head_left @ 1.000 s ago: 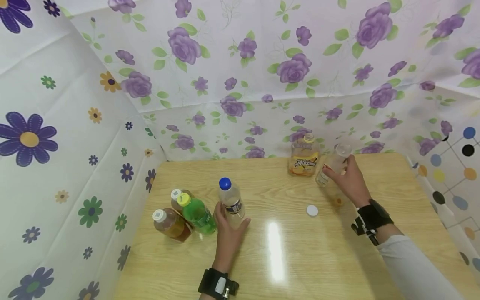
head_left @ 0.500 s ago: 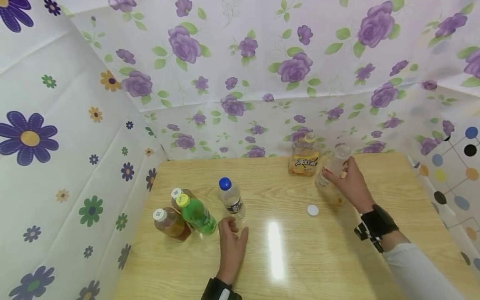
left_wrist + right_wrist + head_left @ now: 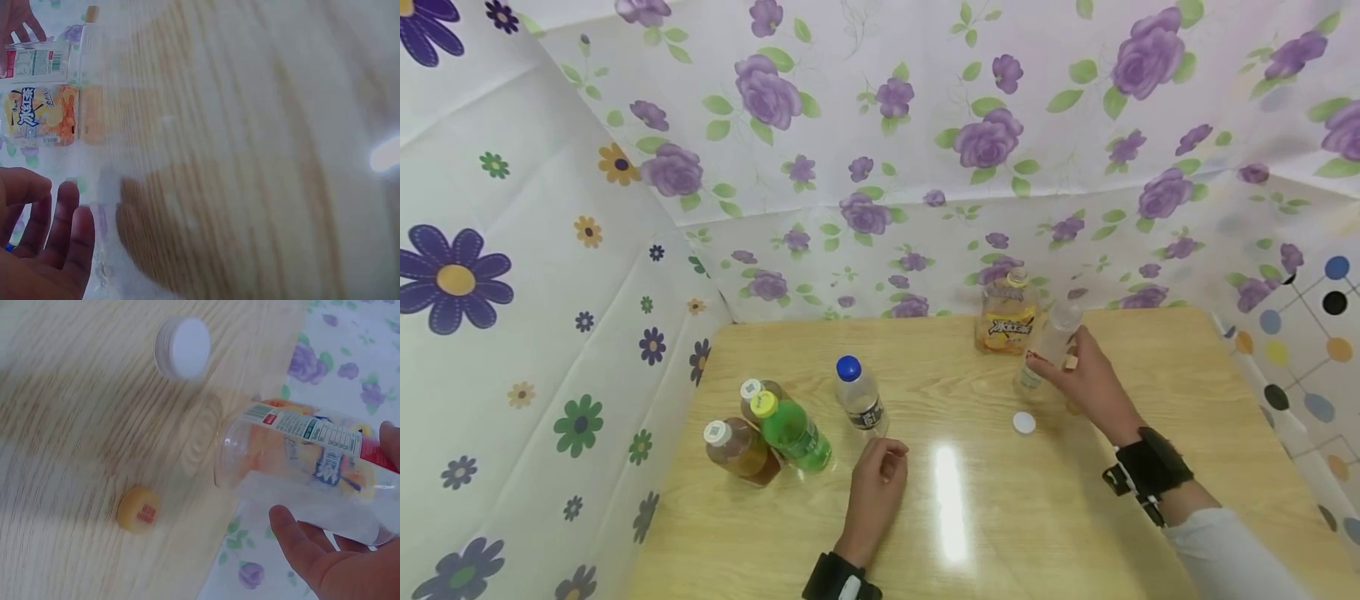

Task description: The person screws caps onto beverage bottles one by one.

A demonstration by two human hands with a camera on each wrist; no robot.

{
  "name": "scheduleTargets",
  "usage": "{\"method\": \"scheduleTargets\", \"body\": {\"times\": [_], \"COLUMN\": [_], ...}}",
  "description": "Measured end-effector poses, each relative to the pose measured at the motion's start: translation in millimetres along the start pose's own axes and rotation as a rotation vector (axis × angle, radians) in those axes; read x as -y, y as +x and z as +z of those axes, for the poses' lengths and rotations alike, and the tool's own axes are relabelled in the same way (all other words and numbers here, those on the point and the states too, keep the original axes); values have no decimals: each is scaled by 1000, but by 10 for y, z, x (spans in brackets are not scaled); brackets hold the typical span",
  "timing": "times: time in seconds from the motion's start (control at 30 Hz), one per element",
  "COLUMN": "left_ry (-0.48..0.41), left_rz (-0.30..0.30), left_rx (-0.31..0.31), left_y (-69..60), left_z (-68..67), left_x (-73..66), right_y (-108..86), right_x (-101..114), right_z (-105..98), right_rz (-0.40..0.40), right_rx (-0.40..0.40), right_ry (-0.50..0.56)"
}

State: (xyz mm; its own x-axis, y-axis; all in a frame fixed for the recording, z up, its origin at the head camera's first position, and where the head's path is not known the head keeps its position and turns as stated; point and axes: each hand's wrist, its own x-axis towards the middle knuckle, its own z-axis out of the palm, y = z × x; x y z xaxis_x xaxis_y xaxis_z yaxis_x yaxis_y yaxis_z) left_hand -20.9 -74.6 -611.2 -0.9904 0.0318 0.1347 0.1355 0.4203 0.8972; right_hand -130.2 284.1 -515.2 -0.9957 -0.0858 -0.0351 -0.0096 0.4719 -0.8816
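My right hand (image 3: 1093,383) grips a clear plastic bottle (image 3: 1051,337) with a wide mouth and a red-and-white label. It appears tilted in the head view. Just left of it stands a squarish bottle (image 3: 1006,321) with a yellow-orange label, also visible in the left wrist view. My left hand (image 3: 877,492) holds nothing, its fingers loosely curled, just in front of a clear bottle with a blue cap (image 3: 861,398). A white cap (image 3: 189,349) and an orange cap (image 3: 139,509) lie on the table near the gripped bottle.
On the left, a green bottle with a yellow cap (image 3: 793,433) stands close beside a white-capped brown bottle (image 3: 747,452). Another white-capped bottle (image 3: 752,392) is partly hidden behind the green one. Flowered cloth (image 3: 865,208) borders the wooden table (image 3: 985,533) behind and on the left.
My left hand has let go of the blue-capped bottle and drawn back toward me, its fingers curling loosely. My right hand has shifted slightly left with the clear bottle.
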Motion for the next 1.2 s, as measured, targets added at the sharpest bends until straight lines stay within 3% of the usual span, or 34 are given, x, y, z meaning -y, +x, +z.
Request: {"method": "scheduleTargets", "body": {"times": [0.37,0.7,0.9,1.2], "left_ry": [-12,-20,-85,-88], "left_rz": [30,62,11,18], "left_rx": [74,110,228,397], "left_y": [95,166,171,229], "left_z": [43,83,31,-9], "left_x": [-54,-118,-136,-269], "right_y": [-116,-291,-421,-560], "right_x": [231,355,368,444], "right_z": [164,381,529,731], "right_rz": [-100,-107,-125,-173], "right_rx": [112,222,263,335], "right_ry": [60,23,46,49]}}
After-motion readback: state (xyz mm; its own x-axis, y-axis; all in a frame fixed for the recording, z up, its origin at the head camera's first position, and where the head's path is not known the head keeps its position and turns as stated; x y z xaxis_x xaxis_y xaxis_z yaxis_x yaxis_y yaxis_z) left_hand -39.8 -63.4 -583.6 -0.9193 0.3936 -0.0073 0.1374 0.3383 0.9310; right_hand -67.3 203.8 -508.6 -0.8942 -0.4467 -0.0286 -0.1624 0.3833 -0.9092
